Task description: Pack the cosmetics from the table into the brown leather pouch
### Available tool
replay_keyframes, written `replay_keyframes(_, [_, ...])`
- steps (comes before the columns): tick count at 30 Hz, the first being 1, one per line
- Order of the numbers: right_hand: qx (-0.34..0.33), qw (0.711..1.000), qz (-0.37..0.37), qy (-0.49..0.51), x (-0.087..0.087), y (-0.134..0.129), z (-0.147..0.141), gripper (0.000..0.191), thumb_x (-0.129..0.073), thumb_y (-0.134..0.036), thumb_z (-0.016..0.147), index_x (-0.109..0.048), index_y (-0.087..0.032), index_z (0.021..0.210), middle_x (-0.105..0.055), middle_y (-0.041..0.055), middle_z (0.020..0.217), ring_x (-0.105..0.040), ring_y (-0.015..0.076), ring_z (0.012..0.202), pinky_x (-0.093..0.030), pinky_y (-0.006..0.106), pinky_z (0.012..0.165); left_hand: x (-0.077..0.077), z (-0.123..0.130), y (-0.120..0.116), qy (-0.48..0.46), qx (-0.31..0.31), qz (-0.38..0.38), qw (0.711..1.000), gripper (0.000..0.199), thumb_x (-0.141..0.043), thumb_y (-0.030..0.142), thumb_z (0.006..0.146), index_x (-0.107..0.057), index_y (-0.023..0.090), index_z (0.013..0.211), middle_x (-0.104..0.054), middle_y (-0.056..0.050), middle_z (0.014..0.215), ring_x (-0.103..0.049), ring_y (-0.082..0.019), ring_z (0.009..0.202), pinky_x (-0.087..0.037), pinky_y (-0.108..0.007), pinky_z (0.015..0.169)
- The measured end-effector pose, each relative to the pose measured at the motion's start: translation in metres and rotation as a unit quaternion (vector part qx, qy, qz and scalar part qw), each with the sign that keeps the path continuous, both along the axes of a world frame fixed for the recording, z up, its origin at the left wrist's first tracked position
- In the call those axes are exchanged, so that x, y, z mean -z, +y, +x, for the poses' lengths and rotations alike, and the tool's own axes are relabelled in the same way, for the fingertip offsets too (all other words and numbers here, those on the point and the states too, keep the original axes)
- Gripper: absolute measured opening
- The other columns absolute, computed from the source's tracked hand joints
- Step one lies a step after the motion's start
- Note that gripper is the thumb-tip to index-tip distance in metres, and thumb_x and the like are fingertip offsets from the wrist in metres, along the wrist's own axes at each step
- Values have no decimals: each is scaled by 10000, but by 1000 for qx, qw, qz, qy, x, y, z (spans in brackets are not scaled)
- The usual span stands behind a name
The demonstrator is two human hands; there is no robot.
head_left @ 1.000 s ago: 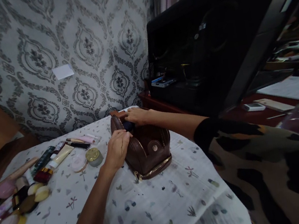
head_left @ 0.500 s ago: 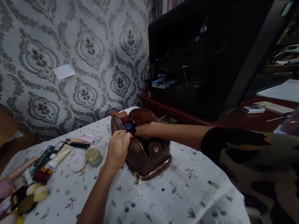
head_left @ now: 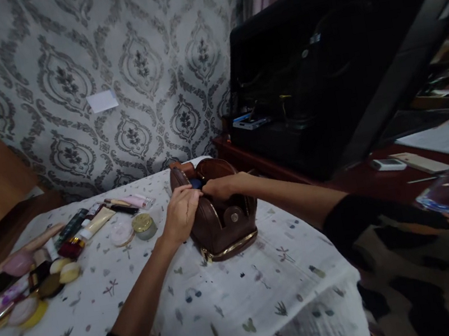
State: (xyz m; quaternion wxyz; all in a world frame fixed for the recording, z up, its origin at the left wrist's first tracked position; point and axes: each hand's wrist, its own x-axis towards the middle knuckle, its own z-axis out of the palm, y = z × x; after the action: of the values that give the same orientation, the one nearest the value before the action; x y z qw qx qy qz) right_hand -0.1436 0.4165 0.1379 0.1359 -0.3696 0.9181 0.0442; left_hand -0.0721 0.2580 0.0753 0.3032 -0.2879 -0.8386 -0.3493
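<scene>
Gripping the brown bag [head_left: 229, 236] on printed white cloth [head_left: 282, 289] was the left hand [head_left: 181, 212], the right hand [head_left: 222, 187] sat inside, its hold hidden from me, patterned wallpaper [head_left: 148, 117] behind

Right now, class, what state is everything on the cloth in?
Brown bag: upright, open.
Snap: unfastened.
Blue item: inside bag, partly hidden.
Left hand: holding the bag's edge.
Right hand: inside bag, fingertips hidden.
Gold-lidded jar: upright, lid on.
Cream tube: lying down.
Other cosmetics: loosely clustered.

Smooth leathery bag [head_left: 227, 234]; shiny metal zip [head_left: 237, 245]
</scene>
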Motion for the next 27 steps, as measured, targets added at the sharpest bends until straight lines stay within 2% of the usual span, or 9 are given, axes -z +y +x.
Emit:
replay_keyframes(4, [-6, 997, -57, 46, -3, 4, 4, 332, -472, -44, 905, -715, -70, 1129, -728, 182, 1120, -699, 267, 1038, -505, 292, 846, 3, 2, -1, 1, -12, -18, 1000, 512, -248, 378, 1063, -705, 156, 1120, -712, -93, 1192, -549, -212, 1266, -408, -443, 1143])
replay_keyframes(6, [20, 986, -142, 89, -1, 4, 5, 372, -415, -62, 931, -693, -83, 1177, -716, 168, 1168, -679, 248, 1086, -487, 294, 893, 6, 5, -4, -2, -30, -28, 999, 489, -259, 385, 1061, -668, 156, 1203, -668, -100, 1300, -504, -215, 1338, -371, -456, 1178])
replay_keyframes(9, [49, 949, -285, 129, 2, 3, 15, 353, -426, -124, 947, -687, -128, 1185, -734, 108, 1132, -681, 200, 1037, -477, 274, 895, 12, 13, -11, -18, -55, -50, 997, 472, -271, 401, 1056, -565, 178, 1351, -563, -101, 1450, -422, -218, 1426, -327, -472, 1208])
replay_keyframes(12, [33, 924, -353, 146, 6, 0, 35, 305, -467, -236, 964, -702, -150, 1139, -751, 84, 1017, -690, 199, 915, -486, 281, 808, 19, 23, -23, -33, -79, -92, 992, 501, -275, 428, 1051, -437, 189, 1461, -462, -114, 1541, -354, -215, 1476, -305, -478, 1217])
replay_keyframes(14, [29, 909, -371, 188, 10, -3, 52, 276, -495, -272, 957, -715, -154, 1075, -749, 91, 984, -686, 221, 885, -484, 304, 764, 25, 28, -36, -36, -103, -133, 985, 522, -302, 446, 1044, -380, 188, 1491, -430, -127, 1561, -337, -223, 1485, -280, -500, 1224])
replay_keyframes(17, [-1, 878, -398, 265, 20, -10, 76, 239, -499, -250, 959, -713, -161, 1015, -738, 108, 976, -671, 251, 909, -488, 348, 783, 38, 34, -62, -41, -160, -188, 968, 527, -368, 441, 1029, -370, 177, 1485, -421, -154, 1560, -334, -254, 1486, -242, -536, 1227])
replay_keyframes(21, [-128, 845, -436, 281, 36, -27, 107, 232, -454, -195, 990, -683, -161, 1013, -716, 116, 983, -644, 244, 957, -502, 378, 860, 59, 38, -103, -46, -268, -182, 945, 542, -440, 389, 1004, -344, 161, 1487, -343, -200, 1589, -257, -317, 1513, -233, -588, 1205])
replay_keyframes(24, [-174, 853, -429, 241, 53, -46, 125, 220, -445, -146, 983, -662, -156, 1022, -697, 119, 989, -623, 244, 984, -516, 400, 891, 74, 39, -129, -58, -303, -135, 942, 635, -493, 418, 973, -277, 155, 1510, -336, -228, 1576, -264, -346, 1504, -272, -600, 1177])
replay_keyframes(27, [-147, 875, -424, 182, 74, -72, 129, 277, -471, -120, 947, -616, -148, 1181, -658, 141, 1135, -587, 258, 1115, -506, 430, 984, 85, 40, -144, -97, -289, -108, 946, 710, -503, 455, 958, -221, 125, 1520, -434, -242, 1506, -387, -344, 1436, -297, -595, 1163])
